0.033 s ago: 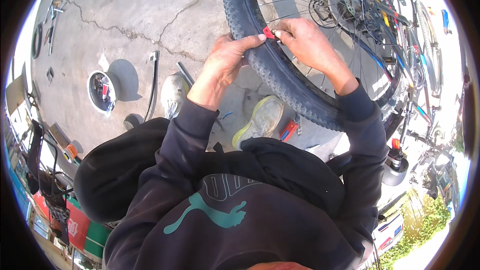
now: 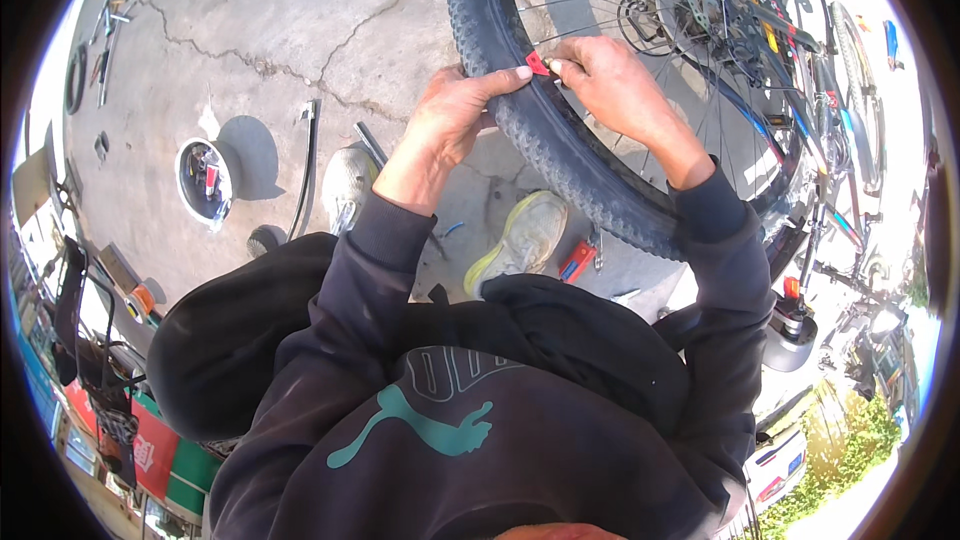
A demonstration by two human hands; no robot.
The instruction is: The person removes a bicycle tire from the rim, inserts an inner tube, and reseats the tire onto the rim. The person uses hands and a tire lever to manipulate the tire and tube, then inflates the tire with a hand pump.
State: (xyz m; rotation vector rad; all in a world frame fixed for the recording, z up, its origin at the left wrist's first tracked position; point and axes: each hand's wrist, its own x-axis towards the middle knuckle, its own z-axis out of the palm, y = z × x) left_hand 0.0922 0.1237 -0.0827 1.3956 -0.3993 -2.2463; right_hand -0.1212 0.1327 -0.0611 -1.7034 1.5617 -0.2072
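My left hand [image 2: 455,105] grips the black knobby bicycle tyre [image 2: 570,165], its thumb lying across the sidewall and its fingers hidden behind. Against that thumb tip sits a small bright red piece [image 2: 537,63], at the inner edge of the tyre. On the other side of the red piece, my right hand [image 2: 610,80] is closed in a pinch at the wheel's rim; a tiny object at its fingertips is too small to name. Thin spokes [image 2: 545,5] run from the rim to the hub [image 2: 685,10], beyond my right hand.
A white bucket [image 2: 233,175] with small items stands on the cracked concrete at left. A red tool-like object [image 2: 577,261] lies beside my right shoe [image 2: 532,230]. More tools [image 2: 108,35] lie far left. Bicycle frames and parts [image 2: 835,130] crowd the right side.
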